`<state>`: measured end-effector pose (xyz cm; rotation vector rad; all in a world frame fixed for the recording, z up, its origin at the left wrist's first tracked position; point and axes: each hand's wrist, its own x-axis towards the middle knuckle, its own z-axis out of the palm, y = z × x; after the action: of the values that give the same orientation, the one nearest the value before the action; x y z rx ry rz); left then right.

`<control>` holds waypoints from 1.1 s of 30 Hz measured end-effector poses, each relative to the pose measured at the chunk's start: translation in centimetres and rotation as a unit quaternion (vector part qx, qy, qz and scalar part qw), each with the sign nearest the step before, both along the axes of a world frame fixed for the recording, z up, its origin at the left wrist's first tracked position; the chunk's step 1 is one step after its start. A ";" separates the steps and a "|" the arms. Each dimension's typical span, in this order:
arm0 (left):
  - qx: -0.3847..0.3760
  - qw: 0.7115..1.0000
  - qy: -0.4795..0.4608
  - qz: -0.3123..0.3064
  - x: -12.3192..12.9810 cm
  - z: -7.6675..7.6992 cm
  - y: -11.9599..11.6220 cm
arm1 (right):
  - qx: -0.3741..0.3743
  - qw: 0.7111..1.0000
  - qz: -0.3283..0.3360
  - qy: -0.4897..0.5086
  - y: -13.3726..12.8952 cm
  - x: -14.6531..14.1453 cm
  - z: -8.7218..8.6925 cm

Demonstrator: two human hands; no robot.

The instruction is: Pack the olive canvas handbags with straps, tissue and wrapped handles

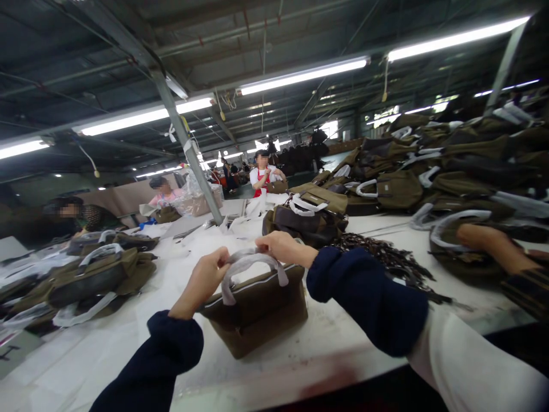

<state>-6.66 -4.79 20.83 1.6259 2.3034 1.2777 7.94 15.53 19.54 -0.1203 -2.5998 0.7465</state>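
A brown handbag [268, 317] stands upright on the white table in front of me, its arched handles wrapped in a pale covering. My left hand [205, 281] is closed, thumb and fingers pinching at the left side of the rear handle [242, 252]. On the other side, my right hand [283, 247] pinches near the right end of that same handle. The front handle [253, 262] arches between my hands, untouched as far as I can see. Fingertips of both hands are partly hidden behind the bag's top.
Brown bags [100, 269] lie piled at left; a larger heap [398, 189] fills the right. Behind my right hand are another bag [315, 214] and dark straps [381, 257]. A co-worker's hand [493, 243] reaches over a bag at right. A slanted post [186, 146] rises beyond.
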 end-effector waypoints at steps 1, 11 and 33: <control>0.016 0.999 0.017 0.031 0.1 -0.2 0.2 | 0.014 1.000 -0.025 0.011 -0.2 0.0 -0.1; -0.029 0.994 -0.082 -0.071 -0.2 1.2 -0.6 | -0.018 0.998 0.056 -0.020 2.1 0.4 0.0; -0.149 0.919 -0.328 -0.164 1.0 2.0 -1.6 | -0.165 0.967 0.195 0.004 -0.3 -1.0 0.4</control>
<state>-5.67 -6.37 22.82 1.1719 1.6397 1.0996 6.91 15.24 19.93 0.3065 -2.4957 1.3108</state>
